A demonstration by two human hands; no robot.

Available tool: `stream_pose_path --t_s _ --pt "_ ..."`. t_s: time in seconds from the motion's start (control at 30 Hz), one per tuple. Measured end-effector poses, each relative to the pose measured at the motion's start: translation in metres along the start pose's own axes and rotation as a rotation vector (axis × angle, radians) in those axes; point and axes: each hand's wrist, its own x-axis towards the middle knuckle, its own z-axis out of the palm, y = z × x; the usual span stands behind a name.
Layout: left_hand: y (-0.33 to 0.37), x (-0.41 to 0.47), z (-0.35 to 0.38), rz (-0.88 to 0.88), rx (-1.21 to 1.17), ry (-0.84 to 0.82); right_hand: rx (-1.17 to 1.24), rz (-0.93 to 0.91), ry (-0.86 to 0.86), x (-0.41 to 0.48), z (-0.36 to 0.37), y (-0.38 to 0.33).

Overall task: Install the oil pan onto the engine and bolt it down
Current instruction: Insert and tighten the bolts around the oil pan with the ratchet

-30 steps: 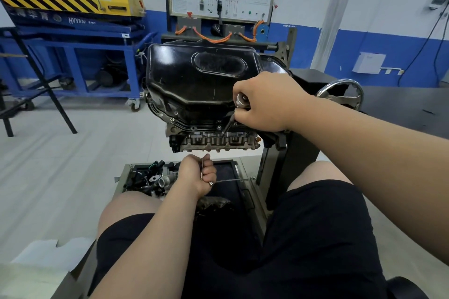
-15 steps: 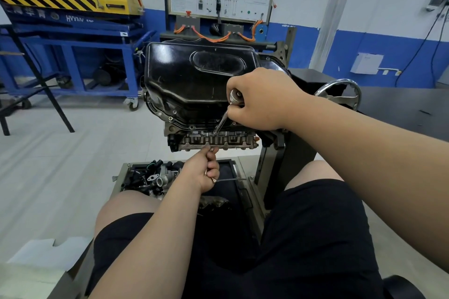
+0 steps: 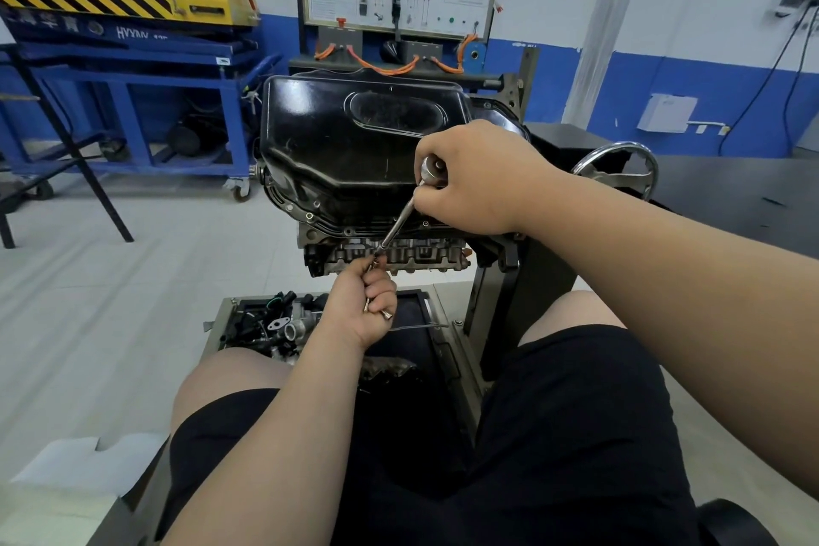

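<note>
Far left on my feed, a blue cart (image 3: 133, 111) with a yellow, hazard-striped unit on top stands against the wall, well apart from the work. Nearer, on the floor, a tray (image 3: 226, 315) holds a jumble of dark hoses and metal fittings, just left of my left knee.

My left hand (image 3: 361, 310) is raised above that tray, just below the engine's near edge. Its fingers are curled around a few small bolts (image 3: 386, 314), one end poking out under the little finger. The thumb and forefinger pinch at the lower tip of the chrome driver (image 3: 396, 226). I cannot tell whether a bolt is seated in that tip.

The black oil pan (image 3: 345, 146) sits on the engine (image 3: 421, 255), which is carried on a stand straight ahead of me. The pan's flange lies along the block, and a row of bolt holes shows on its lower left edge.

The driver's shaft slants from my left fingertips up and to the right, crossing the front of the pan flange. My right hand (image 3: 474, 177) is clenched round its upper end, with the round chrome head showing beside the thumb, and the hand rests against the pan's near right corner.

Further right, a chrome handwheel (image 3: 620, 168) stands behind my right forearm, beside a dark counter (image 3: 731, 191).
</note>
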Motion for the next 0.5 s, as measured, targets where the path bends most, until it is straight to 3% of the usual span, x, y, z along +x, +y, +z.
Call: stream_pose_path --t_s 0.5 --pt "0.0042 0.0029 -0.0081 -0.037 0.049 -0.088 0.089 0.052 0.015 -0.0006 -0.0095 0.0015"
